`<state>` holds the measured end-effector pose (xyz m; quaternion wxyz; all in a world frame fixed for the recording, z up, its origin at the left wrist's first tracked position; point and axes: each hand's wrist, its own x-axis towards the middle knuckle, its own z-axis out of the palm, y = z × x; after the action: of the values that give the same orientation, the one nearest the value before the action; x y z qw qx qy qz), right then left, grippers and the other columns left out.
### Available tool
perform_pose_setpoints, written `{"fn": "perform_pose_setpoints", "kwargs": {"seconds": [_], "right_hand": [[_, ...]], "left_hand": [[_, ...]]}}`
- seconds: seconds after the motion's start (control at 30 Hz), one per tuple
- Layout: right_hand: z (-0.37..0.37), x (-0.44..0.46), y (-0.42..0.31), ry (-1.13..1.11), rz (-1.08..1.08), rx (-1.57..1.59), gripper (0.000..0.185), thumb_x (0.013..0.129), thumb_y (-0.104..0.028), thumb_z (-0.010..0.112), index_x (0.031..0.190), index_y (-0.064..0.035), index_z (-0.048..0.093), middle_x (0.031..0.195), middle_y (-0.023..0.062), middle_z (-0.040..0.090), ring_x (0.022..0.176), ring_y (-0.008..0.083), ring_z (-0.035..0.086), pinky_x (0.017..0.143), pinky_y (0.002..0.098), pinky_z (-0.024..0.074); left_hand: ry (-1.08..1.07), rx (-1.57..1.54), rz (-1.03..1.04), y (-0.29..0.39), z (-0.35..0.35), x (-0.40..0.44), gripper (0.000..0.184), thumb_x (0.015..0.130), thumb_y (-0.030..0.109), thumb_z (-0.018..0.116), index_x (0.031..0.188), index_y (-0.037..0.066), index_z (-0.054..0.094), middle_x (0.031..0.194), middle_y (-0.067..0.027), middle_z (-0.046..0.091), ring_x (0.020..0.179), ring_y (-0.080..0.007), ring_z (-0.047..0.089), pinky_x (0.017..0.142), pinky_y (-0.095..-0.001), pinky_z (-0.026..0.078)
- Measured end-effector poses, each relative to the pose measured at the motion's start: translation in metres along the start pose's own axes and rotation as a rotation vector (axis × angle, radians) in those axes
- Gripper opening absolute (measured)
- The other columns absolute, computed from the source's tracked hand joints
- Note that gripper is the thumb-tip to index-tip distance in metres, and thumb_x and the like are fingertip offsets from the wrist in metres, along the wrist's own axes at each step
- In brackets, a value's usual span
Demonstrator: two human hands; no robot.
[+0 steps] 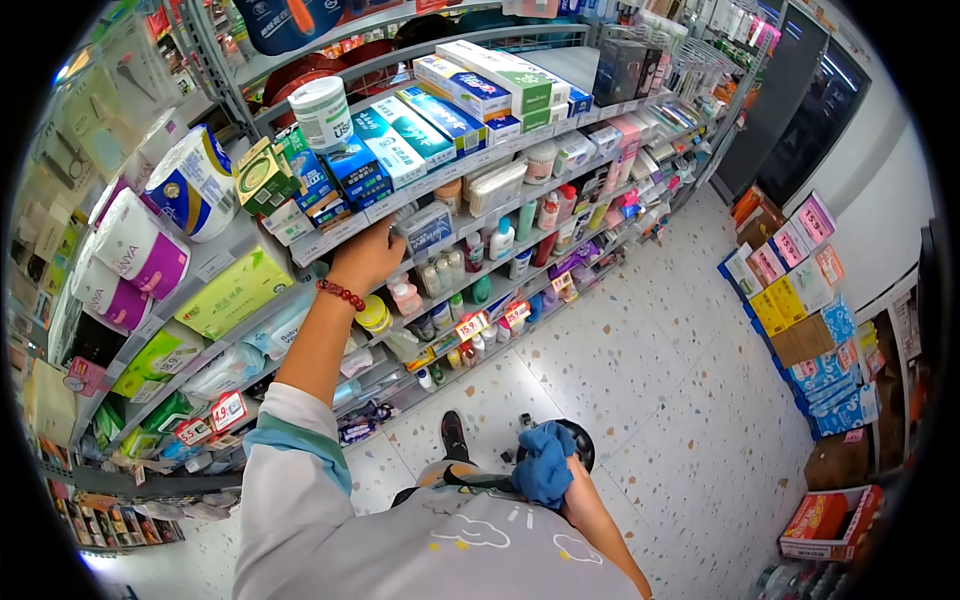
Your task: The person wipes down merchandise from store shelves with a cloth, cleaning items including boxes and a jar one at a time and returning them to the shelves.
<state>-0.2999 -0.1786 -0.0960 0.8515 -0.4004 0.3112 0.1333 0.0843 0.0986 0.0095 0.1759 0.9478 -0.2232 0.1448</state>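
Observation:
My left hand [368, 260], with a red bead bracelet at the wrist, reaches under the front lip of the top shelf [470, 165]. Its fingertips are hidden there, so what they touch is unclear. Just right of it stands a blue-and-white box [428, 227]. On the shelf above are toothpaste boxes [393, 143] and a white tub [321, 113]. Down by my waist, my right hand [580, 488] is closed around a bunched blue cloth [546, 463].
Lower shelves hold bottles, including a white one with a blue cap [502, 238], and a yellow-lidded jar [374, 314]. Tissue rolls [140, 245] stand at the left. Stacked cartons [800, 305] line the right wall, beyond the speckled floor [640, 340]. A red box [830, 522] sits lower right.

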Motion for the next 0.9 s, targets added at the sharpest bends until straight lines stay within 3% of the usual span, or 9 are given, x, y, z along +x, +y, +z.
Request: {"fn": "perform_pose_setpoints", "kwargs": {"seconds": [0.23,0.27,0.3,0.5,0.67,0.73,0.8,0.87,0.9], "right_hand": [[0.01,-0.013,-0.008,0.029,-0.015,-0.031,0.044,0.104,-0.044,0.049,0.137,-0.0133,0.049,0.114,0.0107,0.065,0.097,0.025,0.068,0.074,0.045,0.0613],[0.017,-0.017,-0.014,0.038,0.016,-0.029,0.043,0.105,-0.034,0.045,0.141,-0.011,0.047,0.12,0.0096,0.063,0.104,0.0222,0.066,0.084,0.0399,0.0572],[0.02,-0.02,-0.017,0.047,0.047,-0.026,0.044,0.105,-0.024,0.042,0.146,-0.0087,0.045,0.126,0.0086,0.062,0.111,0.0194,0.064,0.094,0.0349,0.0532],[0.024,-0.026,-0.019,0.071,0.036,-0.008,0.047,0.101,-0.017,0.042,0.148,-0.0099,0.043,0.126,0.0109,0.06,0.111,0.0221,0.064,0.094,0.0367,0.0537],[0.01,-0.025,-0.013,0.039,0.034,0.064,0.047,0.099,-0.013,0.041,0.146,-0.0093,0.044,0.123,0.0099,0.061,0.107,0.0215,0.064,0.093,0.0358,0.0538],[-0.001,-0.018,-0.007,-0.02,-0.004,0.088,0.047,0.099,-0.012,0.041,0.146,-0.0088,0.045,0.121,0.0088,0.062,0.105,0.0205,0.064,0.092,0.0346,0.0536],[-0.015,-0.008,0.002,-0.041,-0.099,0.022,0.044,0.098,-0.011,0.042,0.141,-0.0046,0.047,0.117,0.013,0.065,0.102,0.0252,0.067,0.087,0.0399,0.0572],[0.008,-0.028,-0.026,0.084,-0.058,-0.07,0.038,0.092,-0.005,0.047,0.127,-0.0017,0.062,0.105,0.004,0.067,0.093,0.0127,0.062,0.084,0.0277,0.0508],[0.003,-0.023,-0.03,0.072,-0.142,-0.138,0.037,0.091,-0.005,0.046,0.124,-0.0008,0.063,0.104,0.0042,0.067,0.093,0.0122,0.061,0.084,0.0273,0.0506]], "left_hand": [[-0.11,0.206,-0.088,-0.01,0.005,0.006,0.061,0.092,0.03,0.062,0.14,-0.005,0.047,0.138,-0.0318,0.052,0.127,-0.0448,0.052,0.108,-0.0463,0.042],[-0.108,0.204,-0.087,-0.018,0.013,0.009,0.061,0.092,0.03,0.062,0.14,-0.005,0.047,0.138,-0.0318,0.052,0.127,-0.0448,0.052,0.108,-0.0463,0.042],[-0.054,0.25,-0.073,-0.023,0.018,0.011,0.059,0.092,0.032,0.062,0.137,-0.004,0.05,0.136,-0.0313,0.053,0.125,-0.0456,0.052,0.108,-0.0484,0.042],[0.02,0.115,-0.12,-0.032,0.024,0.004,0.045,0.089,0.026,0.066,0.123,-0.003,0.06,0.122,-0.0311,0.06,0.114,-0.0489,0.057,0.098,-0.0535,0.046],[0.114,-0.061,-0.205,0.022,-0.02,-0.052,0.045,0.088,0.015,0.065,0.127,-0.005,0.053,0.117,-0.0337,0.057,0.11,-0.0499,0.056,0.09,-0.0506,0.05],[0.381,-0.033,-0.062,0.04,-0.025,-0.078,0.055,0.087,0.011,0.067,0.135,-0.004,0.046,0.125,-0.0309,0.05,0.111,-0.0491,0.055,0.091,-0.0495,0.049],[0.36,-0.044,-0.041,0.048,-0.023,-0.108,0.065,0.085,0.008,0.07,0.142,-0.002,0.04,0.13,-0.025,0.044,0.115,-0.042,0.052,0.099,-0.0435,0.046],[0.321,-0.234,-0.01,0.075,-0.027,-0.142,0.068,0.082,0.006,0.071,0.143,-0.003,0.04,0.129,-0.0223,0.045,0.118,-0.038,0.05,0.105,-0.0418,0.041],[0.336,-0.287,0.012,0.089,-0.025,-0.159,0.07,0.078,0.0,0.07,0.142,-0.001,0.042,0.127,-0.0185,0.046,0.12,-0.0333,0.049,0.107,-0.0403,0.039]]}}
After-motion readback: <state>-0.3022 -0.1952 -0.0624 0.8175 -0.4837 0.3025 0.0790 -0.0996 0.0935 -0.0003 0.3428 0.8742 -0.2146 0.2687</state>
